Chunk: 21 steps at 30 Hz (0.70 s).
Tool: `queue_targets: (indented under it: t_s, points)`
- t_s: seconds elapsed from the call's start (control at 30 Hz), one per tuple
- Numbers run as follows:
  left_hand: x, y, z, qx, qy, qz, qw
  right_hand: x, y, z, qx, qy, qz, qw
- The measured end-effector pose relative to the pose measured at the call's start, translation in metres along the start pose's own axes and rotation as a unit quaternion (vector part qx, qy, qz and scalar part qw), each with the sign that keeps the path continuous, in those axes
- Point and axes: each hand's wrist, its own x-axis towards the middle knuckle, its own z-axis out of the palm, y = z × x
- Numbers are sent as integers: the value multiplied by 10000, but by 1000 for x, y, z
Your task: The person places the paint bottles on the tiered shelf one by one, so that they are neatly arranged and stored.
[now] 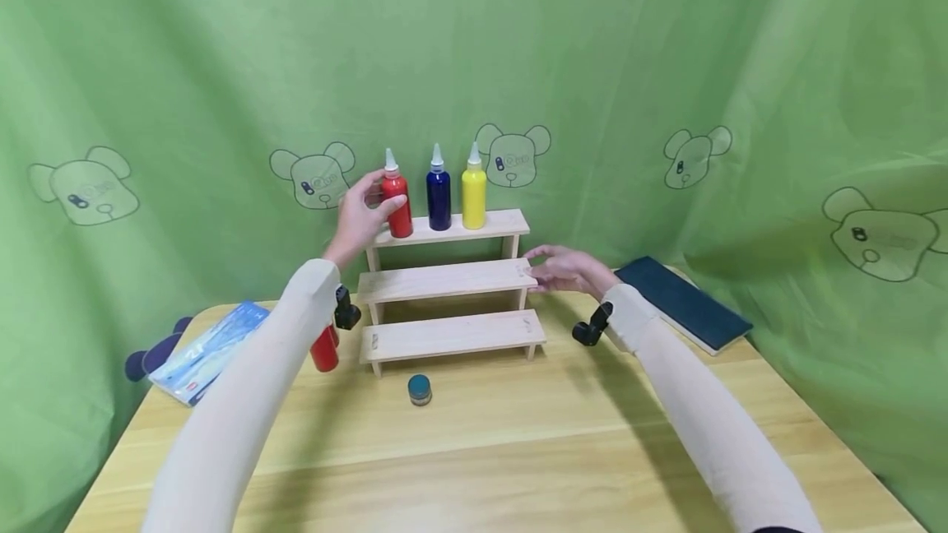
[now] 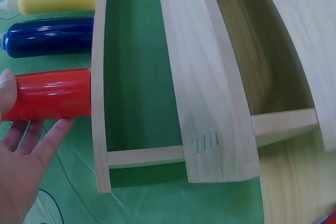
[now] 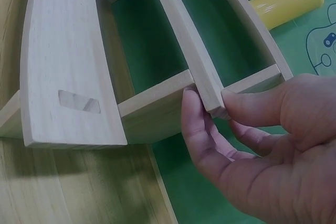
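Observation:
A three-step wooden shelf (image 1: 444,280) stands toward the back of the table. On its top step are three squeeze bottles with pointed white caps: a red bottle (image 1: 401,212), a dark blue bottle (image 1: 439,200) and a yellow bottle (image 1: 474,197). At the left end, my left hand (image 1: 361,216) holds the red bottle between thumb and fingers; its base meets the step in the left wrist view. My right hand (image 1: 566,270) pinches the right end of the middle step (image 3: 197,51), thumb above and fingers below.
A small jar with a teal lid (image 1: 419,389) stands before the shelf. Another red container (image 1: 324,349) is partly hidden behind my left sleeve. A blue-and-white packet (image 1: 215,344) lies at left, a dark notebook (image 1: 681,303) at right. Green curtain hangs behind.

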Motion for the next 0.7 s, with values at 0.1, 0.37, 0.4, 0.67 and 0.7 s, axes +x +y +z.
queue_targets:
  t_s: [0.1,0.37,0.4,0.67,0.7]
  points:
    - [1,0,2,23,-39,46,10000,-1,-1,-1,-69,29,-32,10000]
    - [3,-4,3,-28,-83,153,9998,0,0,2,-84,-17,-112,9999]
    - [3,-4,3,-36,-83,155,9998,1,0,2,-107,-17,-114,9999]
    - [5,-4,5,44,-61,44,10000,-1,0,2,-56,-30,-81,9999]
    - [4,-3,6,57,-76,18,10000,-1,0,1,-35,-45,-85,9999]
